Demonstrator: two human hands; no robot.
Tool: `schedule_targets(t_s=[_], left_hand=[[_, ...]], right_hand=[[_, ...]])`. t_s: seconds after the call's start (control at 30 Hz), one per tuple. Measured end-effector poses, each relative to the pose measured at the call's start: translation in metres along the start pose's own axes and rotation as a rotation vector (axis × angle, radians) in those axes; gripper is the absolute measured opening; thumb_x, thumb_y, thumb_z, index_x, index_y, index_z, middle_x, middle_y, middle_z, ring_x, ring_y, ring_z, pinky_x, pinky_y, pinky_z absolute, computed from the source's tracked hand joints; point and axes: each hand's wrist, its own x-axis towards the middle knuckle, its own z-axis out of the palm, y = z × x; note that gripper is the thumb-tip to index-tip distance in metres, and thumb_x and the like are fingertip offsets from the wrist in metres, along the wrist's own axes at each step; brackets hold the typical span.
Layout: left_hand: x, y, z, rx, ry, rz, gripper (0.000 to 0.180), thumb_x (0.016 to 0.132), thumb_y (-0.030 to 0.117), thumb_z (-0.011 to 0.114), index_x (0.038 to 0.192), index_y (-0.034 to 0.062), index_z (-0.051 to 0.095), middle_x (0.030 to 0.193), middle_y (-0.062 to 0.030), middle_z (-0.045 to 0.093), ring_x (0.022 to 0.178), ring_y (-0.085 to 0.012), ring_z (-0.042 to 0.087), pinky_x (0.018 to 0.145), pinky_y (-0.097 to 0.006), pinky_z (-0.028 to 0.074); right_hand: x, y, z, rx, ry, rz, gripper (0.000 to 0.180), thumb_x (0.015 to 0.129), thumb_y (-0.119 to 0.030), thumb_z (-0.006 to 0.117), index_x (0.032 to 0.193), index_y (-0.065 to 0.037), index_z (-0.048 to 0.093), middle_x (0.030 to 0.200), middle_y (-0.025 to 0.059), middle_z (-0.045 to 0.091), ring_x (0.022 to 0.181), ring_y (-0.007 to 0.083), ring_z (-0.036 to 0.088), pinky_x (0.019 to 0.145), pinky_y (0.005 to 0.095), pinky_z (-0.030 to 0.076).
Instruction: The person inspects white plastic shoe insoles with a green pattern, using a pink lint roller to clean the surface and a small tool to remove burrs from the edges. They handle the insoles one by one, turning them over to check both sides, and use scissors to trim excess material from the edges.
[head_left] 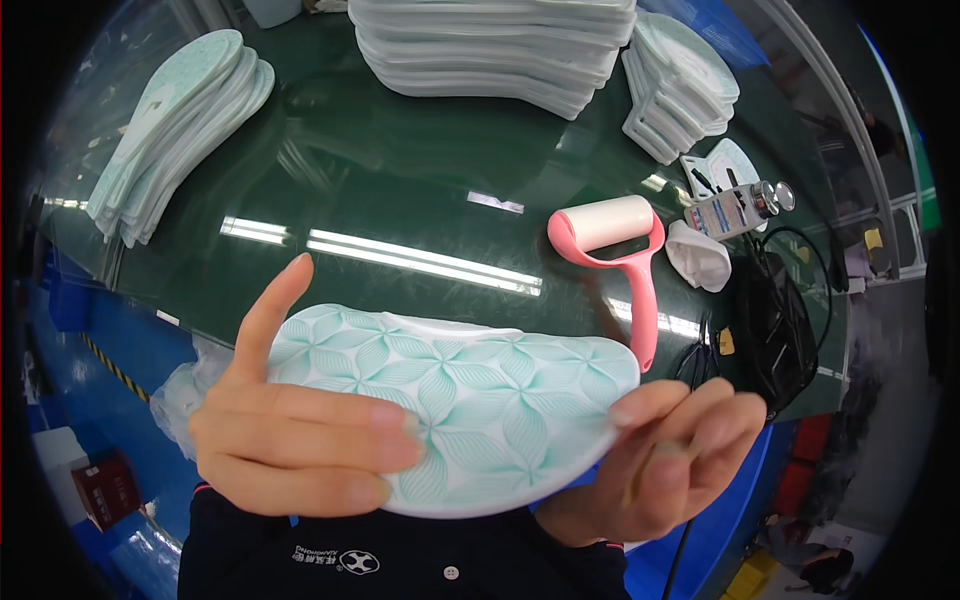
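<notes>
- Head view: both hands up close to cam, holding one white insole (470,400) w/ teal leaf pattern, patterned face up, lying crosswise above near edge of dark green tabletop (400,170).
- Left hand (300,430): closed on insole's left end; fingers laid across top face, index finger raised, pointing up.
- Right hand (665,450): closed on insole's right end; fingertips curled over its edge.
- Pink-handled lint roller (620,260) w/ white roll lies on tabletop, just behind insole's right end, apart from it.
- Fanned stack of like insoles (180,120) at far left of tabletop.
- Tall stack of white sheets (490,50) at far centre; smaller insole pile (680,80) to its right.
- Right edge: white cloth-like item (700,255), small bottle (735,208), black cables (775,320).
- Dark shirt (400,560) w/ buttons at lower edge.
</notes>
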Motion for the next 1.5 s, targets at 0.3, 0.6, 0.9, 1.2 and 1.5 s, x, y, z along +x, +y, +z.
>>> schedule_targets(t_s=[0.3, 0.6, 0.9, 1.2, 1.5], left_hand=[[0.000, 0.000, 0.006, 0.165, 0.123, -0.199, 0.020, 0.087, 0.015, 0.044, 0.068, 0.0096, 0.050, 0.056, -0.0049, 0.058, 0.055, -0.0166, 0.061, 0.093, -0.067, 0.021], [0.007, 0.002, 0.004, 0.192, 0.159, -0.113, 0.022, 0.085, 0.013, 0.046, 0.064, 0.0116, 0.050, 0.053, -0.0022, 0.058, 0.053, -0.0151, 0.061, 0.093, -0.065, 0.023], [0.024, -0.001, -0.013, 0.212, -0.080, -0.164, 0.008, 0.067, 0.009, 0.067, 0.074, 0.0101, 0.063, 0.071, -0.0016, 0.065, 0.069, -0.0150, 0.064, 0.090, -0.048, 0.039], [0.011, -0.034, -0.027, -0.404, 0.018, -0.035, 0.014, 0.057, -0.004, 0.070, 0.067, -0.0026, 0.061, 0.068, -0.0172, 0.063, 0.066, -0.0275, 0.065, 0.062, -0.034, 0.054], [-0.002, -0.034, -0.022, -0.337, 0.087, -0.241, 0.020, 0.055, -0.011, 0.066, 0.073, -0.0049, 0.060, 0.072, -0.0200, 0.063, 0.070, -0.0291, 0.065, 0.064, -0.034, 0.053]], right_hand=[[0.032, 0.027, -0.138, -1.318, 0.198, 0.118, 0.019, 0.083, -0.014, 0.055, 0.097, -0.001, 0.057, 0.084, 0.0078, 0.059, 0.075, 0.0153, 0.055, 0.068, 0.0253, 0.042], [0.032, 0.053, -0.086, -1.397, -0.047, 0.344, 0.029, 0.080, -0.022, 0.059, 0.099, 0.000, 0.057, 0.085, 0.0157, 0.060, 0.081, 0.0276, 0.056, 0.070, 0.0352, 0.042], [0.034, -0.004, -0.031, -0.722, -0.089, -0.327, 0.062, 0.089, -0.049, 0.031, 0.059, -0.003, 0.060, 0.049, 0.0018, 0.047, 0.044, 0.0107, 0.043, 0.042, 0.0246, 0.031], [0.070, 0.003, -0.067, -0.584, -0.550, -0.301, 0.046, 0.088, -0.030, 0.039, 0.056, -0.001, 0.055, 0.048, 0.0048, 0.045, 0.040, 0.0147, 0.045, 0.038, 0.0262, 0.029], [0.044, 0.014, -0.069, -0.633, -0.445, -0.189, 0.046, 0.087, -0.028, 0.035, 0.054, -0.002, 0.052, 0.048, 0.0062, 0.048, 0.039, 0.0169, 0.048, 0.038, 0.0262, 0.035]])
